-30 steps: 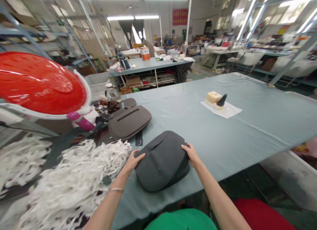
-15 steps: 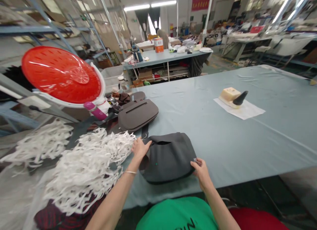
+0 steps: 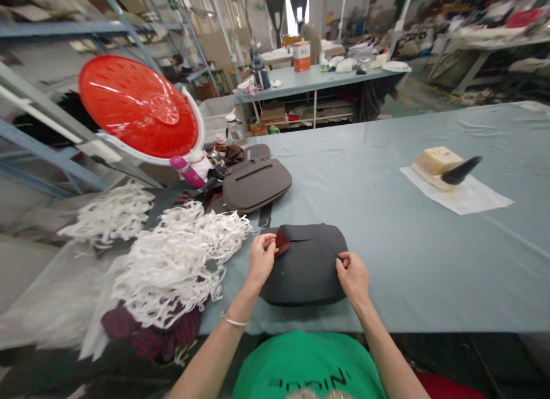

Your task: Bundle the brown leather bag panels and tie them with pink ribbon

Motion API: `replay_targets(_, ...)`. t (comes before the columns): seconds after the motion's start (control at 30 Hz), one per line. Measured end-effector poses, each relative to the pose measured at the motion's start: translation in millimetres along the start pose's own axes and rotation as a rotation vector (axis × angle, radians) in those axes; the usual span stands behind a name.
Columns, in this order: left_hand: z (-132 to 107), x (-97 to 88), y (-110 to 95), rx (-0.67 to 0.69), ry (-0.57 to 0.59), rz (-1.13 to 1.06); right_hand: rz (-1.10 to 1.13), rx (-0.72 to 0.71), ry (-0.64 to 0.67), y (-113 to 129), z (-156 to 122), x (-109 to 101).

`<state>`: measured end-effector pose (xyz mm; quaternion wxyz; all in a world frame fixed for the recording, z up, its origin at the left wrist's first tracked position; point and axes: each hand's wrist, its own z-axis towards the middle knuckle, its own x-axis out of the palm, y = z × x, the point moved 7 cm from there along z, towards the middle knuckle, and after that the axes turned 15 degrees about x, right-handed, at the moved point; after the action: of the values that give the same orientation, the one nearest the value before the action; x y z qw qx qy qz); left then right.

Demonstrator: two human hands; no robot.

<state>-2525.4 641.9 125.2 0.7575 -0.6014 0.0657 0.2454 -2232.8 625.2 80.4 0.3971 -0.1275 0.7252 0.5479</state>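
Note:
A dark grey fabric bag [image 3: 307, 276] lies in front of me near the table's front edge, with a slit across its upper part. At the slit's left end a reddish-brown flap [image 3: 282, 243] sticks up. My left hand [image 3: 261, 257] has its thumb and fingers closed at this flap, over the bag's upper left corner. My right hand [image 3: 353, 277] pinches the bag's right edge, fingertips together. Just beyond lies a brownish-grey bag [image 3: 258, 184] with a similar slit, on top of other pieces.
White strips [image 3: 172, 267] are heaped at the left, with a red fan-shaped cover [image 3: 140, 107] on a white stand behind them. A beige block with a black horn-shaped piece [image 3: 462, 171] rests on white paper [image 3: 481, 200] at the right. Blue-grey sheeting covers the table [image 3: 387, 227].
My left hand has moved from the bag's left side up to the reddish-brown flap, which now shows outside. The bag looks smoother and more evenly rounded. My view has turned left and down.

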Motion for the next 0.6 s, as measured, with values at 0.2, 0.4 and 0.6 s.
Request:
replay_targets(0.2, -8, -43.0, 35, -0.148, -0.044, 0.131, 0.0, -0.025, -0.076, -6, 6, -2)
replay_targets(0.4, -14, -30.5, 22, -0.167, 0.038, 0.219, -0.031, 0.082, 0.009, -4, 12, 0)
replay_targets(0.6, -40, 35.3, -62, 0.004, 0.215, 0.002, 0.147, 0.187, 0.138, 6, -1, 2)
